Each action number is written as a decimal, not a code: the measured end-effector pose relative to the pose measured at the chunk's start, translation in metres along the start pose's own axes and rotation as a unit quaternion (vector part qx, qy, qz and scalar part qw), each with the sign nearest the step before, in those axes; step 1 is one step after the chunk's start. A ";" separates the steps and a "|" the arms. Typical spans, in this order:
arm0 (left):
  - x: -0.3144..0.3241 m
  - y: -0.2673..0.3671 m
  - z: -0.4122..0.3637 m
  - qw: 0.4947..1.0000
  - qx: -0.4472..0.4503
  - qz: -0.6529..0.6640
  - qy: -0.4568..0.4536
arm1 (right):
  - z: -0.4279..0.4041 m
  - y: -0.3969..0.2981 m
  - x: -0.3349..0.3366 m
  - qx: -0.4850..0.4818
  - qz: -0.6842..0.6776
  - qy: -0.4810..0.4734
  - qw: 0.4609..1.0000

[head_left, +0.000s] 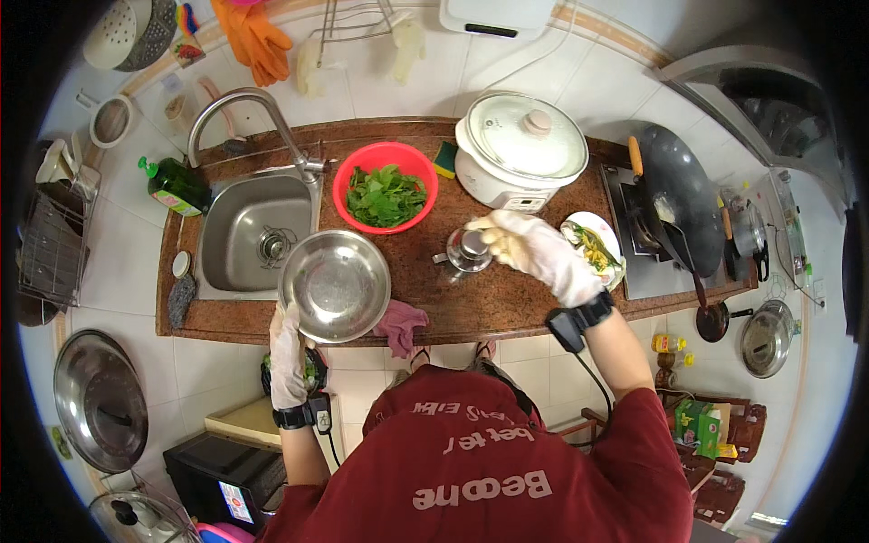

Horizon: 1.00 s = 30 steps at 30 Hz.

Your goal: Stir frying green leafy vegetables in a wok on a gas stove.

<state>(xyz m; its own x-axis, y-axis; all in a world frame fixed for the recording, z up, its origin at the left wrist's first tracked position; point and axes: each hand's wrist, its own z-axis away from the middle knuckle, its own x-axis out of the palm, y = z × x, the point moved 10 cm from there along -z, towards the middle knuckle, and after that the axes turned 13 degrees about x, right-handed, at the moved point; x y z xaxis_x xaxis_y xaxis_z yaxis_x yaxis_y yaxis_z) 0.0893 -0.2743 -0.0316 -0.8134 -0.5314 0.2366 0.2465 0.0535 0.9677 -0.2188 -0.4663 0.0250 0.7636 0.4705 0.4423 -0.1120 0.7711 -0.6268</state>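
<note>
My left hand (288,356), in a pale glove, holds a stainless steel bowl (334,285) by its lower left rim. The bowl has nothing in it and is over the sink's front right corner and the counter's edge. My right hand (523,248), gloved as well, has its fingers curled around the right side of a small glass pot (468,252) with a metal lid. These fingers hide part of the pot. Behind both hands, a red plastic basin (345,207) of green leaves (385,197) stands on the brown stone counter (421,271).
A white electric stew pot (502,180) stands behind my right hand, beside a sponge (446,159). Right of that hand lies a plate of food (597,231), then a wok (682,197) on the stove. The sink (237,237) and a pink cloth (402,327) are leftward.
</note>
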 end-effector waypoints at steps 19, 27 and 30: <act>-0.070 -0.136 -0.007 0.992 -0.077 0.039 0.092 | -0.233 -0.033 0.049 0.056 0.679 0.332 0.652; -0.023 -0.047 -0.096 0.958 0.138 -0.241 0.070 | -0.307 -0.002 0.019 0.047 0.573 0.366 0.732; 0.058 -0.112 -0.141 0.987 -0.145 0.016 -0.065 | -0.299 -0.020 0.039 -0.099 0.714 0.468 0.511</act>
<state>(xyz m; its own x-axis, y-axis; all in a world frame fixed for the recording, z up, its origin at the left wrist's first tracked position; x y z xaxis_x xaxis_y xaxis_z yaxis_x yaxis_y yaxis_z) 0.0886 -0.4307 -0.1384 -0.8589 -0.4189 0.2947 0.3986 -0.1855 0.8982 0.0034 -0.5916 -0.1372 -0.0263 0.0102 -0.9996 -0.9847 -0.1727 0.0241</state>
